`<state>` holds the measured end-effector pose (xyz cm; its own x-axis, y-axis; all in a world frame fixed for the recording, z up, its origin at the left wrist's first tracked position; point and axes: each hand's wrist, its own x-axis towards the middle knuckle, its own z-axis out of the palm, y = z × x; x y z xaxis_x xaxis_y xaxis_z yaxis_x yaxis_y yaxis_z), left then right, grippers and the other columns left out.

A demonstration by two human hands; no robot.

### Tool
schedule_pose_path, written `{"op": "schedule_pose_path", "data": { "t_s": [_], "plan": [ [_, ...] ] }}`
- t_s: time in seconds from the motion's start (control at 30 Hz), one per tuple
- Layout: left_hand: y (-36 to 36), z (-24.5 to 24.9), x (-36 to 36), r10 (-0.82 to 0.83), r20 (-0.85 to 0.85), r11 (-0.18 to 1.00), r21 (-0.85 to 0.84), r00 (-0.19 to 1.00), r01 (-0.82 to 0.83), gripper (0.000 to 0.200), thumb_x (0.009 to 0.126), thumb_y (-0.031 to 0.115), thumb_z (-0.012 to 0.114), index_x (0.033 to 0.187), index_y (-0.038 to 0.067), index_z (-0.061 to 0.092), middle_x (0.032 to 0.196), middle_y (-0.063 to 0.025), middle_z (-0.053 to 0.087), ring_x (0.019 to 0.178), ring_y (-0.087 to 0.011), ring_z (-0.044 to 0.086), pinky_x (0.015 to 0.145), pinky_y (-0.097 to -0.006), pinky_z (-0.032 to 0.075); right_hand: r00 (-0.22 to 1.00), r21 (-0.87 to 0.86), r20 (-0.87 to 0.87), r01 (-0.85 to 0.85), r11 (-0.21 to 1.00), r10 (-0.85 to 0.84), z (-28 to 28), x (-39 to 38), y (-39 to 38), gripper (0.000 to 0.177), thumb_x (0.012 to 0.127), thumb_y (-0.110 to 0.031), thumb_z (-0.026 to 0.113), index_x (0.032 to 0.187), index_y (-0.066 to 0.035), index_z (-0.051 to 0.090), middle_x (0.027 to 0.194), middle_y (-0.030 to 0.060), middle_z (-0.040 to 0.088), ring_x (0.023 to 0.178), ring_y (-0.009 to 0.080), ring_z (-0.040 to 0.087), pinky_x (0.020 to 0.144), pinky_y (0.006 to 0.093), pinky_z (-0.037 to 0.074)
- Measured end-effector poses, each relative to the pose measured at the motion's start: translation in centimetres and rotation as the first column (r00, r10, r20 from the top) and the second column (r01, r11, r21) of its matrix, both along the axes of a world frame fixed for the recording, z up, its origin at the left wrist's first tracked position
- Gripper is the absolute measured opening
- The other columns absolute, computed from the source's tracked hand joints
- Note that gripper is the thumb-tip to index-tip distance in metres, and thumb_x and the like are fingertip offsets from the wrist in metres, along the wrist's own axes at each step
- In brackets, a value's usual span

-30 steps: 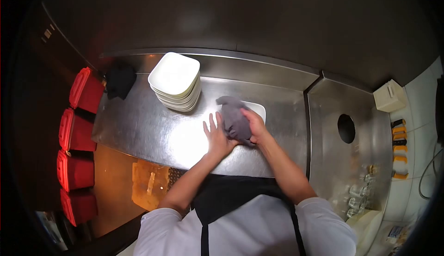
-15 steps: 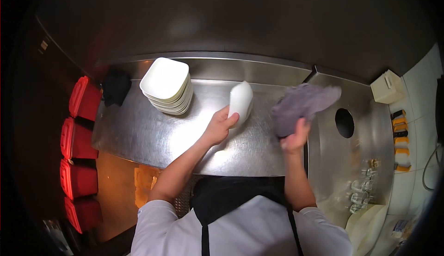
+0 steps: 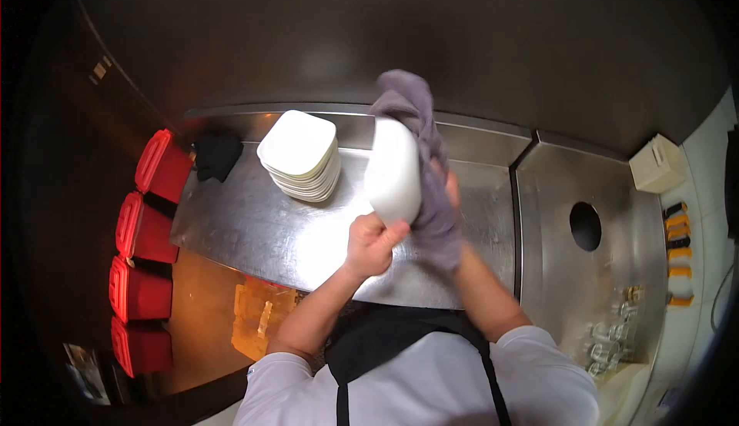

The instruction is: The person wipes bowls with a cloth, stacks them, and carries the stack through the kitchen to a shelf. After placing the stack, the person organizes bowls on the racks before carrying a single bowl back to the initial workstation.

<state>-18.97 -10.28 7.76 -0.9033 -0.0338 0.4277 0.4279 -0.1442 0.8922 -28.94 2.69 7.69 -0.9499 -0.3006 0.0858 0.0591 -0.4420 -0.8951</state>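
Note:
A white square dish (image 3: 391, 172) is tilted up on edge above the steel counter. My left hand (image 3: 371, 247) is closed on its lower edge, thumb across the near side. My right hand (image 3: 453, 191), partly hidden and a little blurred, holds a grey-purple cloth (image 3: 436, 222) against the dish's right side. Part of the cloth rises beyond the dish's far edge. To the left stands a tall stack of white square dishes (image 3: 299, 145), apart from both hands.
The steel counter (image 3: 246, 203) meets a raised wall strip at the back. On the right is a steel surface with a round black hole (image 3: 585, 226) and several glasses (image 3: 612, 334). Several red lidded bins (image 3: 146, 230) line the left. A black cloth-like item (image 3: 217, 155) lies at the counter's left end.
My right hand has brought the cloth leftward from the counter's right side onto the dish. The dish has turned, showing more of its broad face. The view has shifted slightly.

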Motion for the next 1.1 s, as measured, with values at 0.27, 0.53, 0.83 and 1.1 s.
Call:
{"op": "schedule_pose_path", "data": {
  "t_s": [0.27, 0.53, 0.83, 1.1],
  "plan": [
    [-2.4, 0.1, 1.0, -0.192, 0.128, 0.928, 0.346, 0.973, 0.137, 0.026, 0.099, 0.005, 0.057, 0.123, -0.002, 0.061, 0.106, -0.0045, 0.068, 0.098, -0.0105, 0.061, 0.085, -0.0263, 0.049, 0.622, 0.297, -0.783, 0.353, 0.887, 0.014, 5.0, 1.1, -2.0, 0.032, 0.087, -0.025, 0.07, 0.11, -0.002, 0.066, 0.107, 0.0197, 0.067, 0.1, 0.0349, 0.066, 0.089, 0.0454, 0.049],
    [-3.8, 3.3, -1.6, 0.24, -0.49, 0.624, -0.584, 0.838, -0.52, 0.035, 0.08, 0.001, 0.073, 0.115, 0.004, 0.068, 0.122, -0.0163, 0.067, 0.116, -0.0345, 0.063, 0.101, -0.0455, 0.051, 0.795, 0.113, -0.602, -0.005, 0.994, 0.072, 1.0, 1.3, -3.0, 0.034, 0.101, -0.024, 0.053, 0.125, 0.0, 0.051, 0.108, 0.015, 0.064, 0.085, 0.0257, 0.069, 0.07, 0.0327, 0.059],
    [-21.5, 3.2, -3.8, 0.244, -0.456, -0.064, -0.888, 0.856, -0.454, 0.026, 0.078, 0.002, 0.069, 0.101, 0.014, 0.07, 0.101, -0.0026, 0.074, 0.104, -0.0204, 0.068, 0.109, -0.0533, 0.036, 0.895, -0.349, 0.2, -0.316, 0.883, 0.399, 0.5, -0.1, 3.4, 0.031, 0.103, -0.02, 0.049, 0.126, 0.0, 0.05, 0.113, 0.0166, 0.062, 0.096, 0.0286, 0.068, 0.077, 0.0414, 0.063],
    [-25.0, 2.1, -4.7, 0.155, -0.254, -0.25, -0.945, 0.955, -0.21, 0.024, 0.085, 0.007, 0.065, 0.106, 0.017, 0.071, 0.125, 0.0022, 0.067, 0.129, -0.0202, 0.054, 0.119, -0.0588, 0.021, 0.95, -0.223, 0.198, -0.196, 0.955, 0.241, -4.7, -1.4, 3.4, 0.029, 0.102, -0.022, 0.054, 0.119, 0.001, 0.058, 0.107, 0.0118, 0.066, 0.097, 0.0229, 0.066, 0.08, 0.0361, 0.057]
  ]
}}
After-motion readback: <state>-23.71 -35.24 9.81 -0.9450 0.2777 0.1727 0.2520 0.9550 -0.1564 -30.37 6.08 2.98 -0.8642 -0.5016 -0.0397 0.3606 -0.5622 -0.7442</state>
